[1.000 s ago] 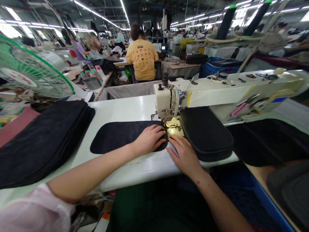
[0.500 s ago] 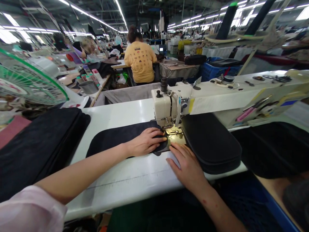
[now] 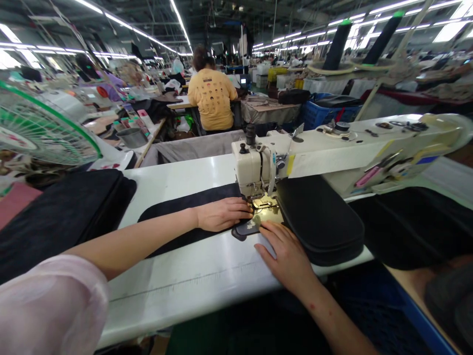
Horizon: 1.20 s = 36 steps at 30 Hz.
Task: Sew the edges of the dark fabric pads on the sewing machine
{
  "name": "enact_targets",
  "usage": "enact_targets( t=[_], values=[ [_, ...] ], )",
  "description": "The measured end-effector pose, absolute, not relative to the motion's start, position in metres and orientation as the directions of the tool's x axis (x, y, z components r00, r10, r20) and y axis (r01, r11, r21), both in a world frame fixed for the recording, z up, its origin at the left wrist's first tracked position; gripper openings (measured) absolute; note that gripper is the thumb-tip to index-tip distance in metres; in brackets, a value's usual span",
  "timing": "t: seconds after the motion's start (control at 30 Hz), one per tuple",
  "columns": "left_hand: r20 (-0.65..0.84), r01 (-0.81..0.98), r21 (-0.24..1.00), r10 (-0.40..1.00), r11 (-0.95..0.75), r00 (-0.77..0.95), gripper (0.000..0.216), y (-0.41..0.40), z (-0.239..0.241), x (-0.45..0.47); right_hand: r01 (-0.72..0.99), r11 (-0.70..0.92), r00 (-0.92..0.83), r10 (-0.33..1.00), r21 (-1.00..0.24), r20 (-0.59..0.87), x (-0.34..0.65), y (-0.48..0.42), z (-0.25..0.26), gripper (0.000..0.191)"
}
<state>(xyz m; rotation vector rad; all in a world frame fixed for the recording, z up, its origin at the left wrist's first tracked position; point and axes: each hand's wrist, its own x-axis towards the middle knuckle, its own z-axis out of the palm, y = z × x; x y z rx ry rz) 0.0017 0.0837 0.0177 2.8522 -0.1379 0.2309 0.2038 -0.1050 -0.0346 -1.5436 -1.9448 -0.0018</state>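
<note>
Pressing down with my left hand (image 3: 221, 215), I have its fingers stretched and lying close together, flat on top of the black piece (image 3: 188, 201), with the tips right beside the foot of the machine (image 3: 332, 160). The piece lies flat on the white desk (image 3: 181, 173), to the left of the machine's foot, and my forearm crosses over it and hides its middle (whether its right end is under the foot, I cannot tell). My right hand (image 3: 288, 251) rests in front of the machine, palm down, its fingers slightly bent and the thumb held well apart from them; the fingertips sit at the near part of the shiny plate (image 3: 272, 215) under the machine's head.

To the right of that plate, partly under the machine's arm, is a neat stack (image 3: 321, 217) of black pieces with rounded corners, just beside my right hand. A bigger black pile (image 3: 55, 217) sits far to the left of the machine, with a green-rimmed fan (image 3: 48, 130) behind it. Pink-handled snips (image 3: 369, 176) are held against the machine's body. Beyond the machine, two dark thread cones (image 3: 338, 45) stand to the right, and a co-worker in a yellow shirt (image 3: 211, 101) sits facing away.
</note>
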Motion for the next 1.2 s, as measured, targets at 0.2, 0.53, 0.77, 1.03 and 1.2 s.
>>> enact_targets(
  t=[0.2,0.53,0.77,1.03,1.2],
  values=[
    [0.227,-0.047,0.293,0.021,-0.955,0.974,0.041,0.075,0.012,0.004,0.868,0.312,-0.099,0.871,-0.387,0.481,0.205,-0.105,-0.034,0.03],
    [0.257,0.16,0.262,0.228,-0.952,0.939,0.036,0.05,0.007,0.007,0.858,0.327,-0.108,0.869,-0.397,0.482,0.205,-0.104,-0.035,0.03],
    [0.303,0.308,0.233,0.369,-0.923,0.879,0.034,0.035,-0.001,0.013,0.848,0.344,-0.106,0.855,-0.402,0.508,0.207,-0.102,-0.037,0.029],
    [0.309,0.606,0.205,0.638,-0.769,0.705,0.022,0.001,-0.012,0.038,0.834,0.366,-0.111,0.845,-0.413,0.524,0.208,-0.102,-0.038,0.029],
    [0.329,0.811,0.234,0.828,-0.537,0.453,0.017,-0.021,-0.026,0.073,0.789,0.398,-0.099,0.834,-0.468,0.543,0.212,-0.098,-0.041,0.03]
  ],
)
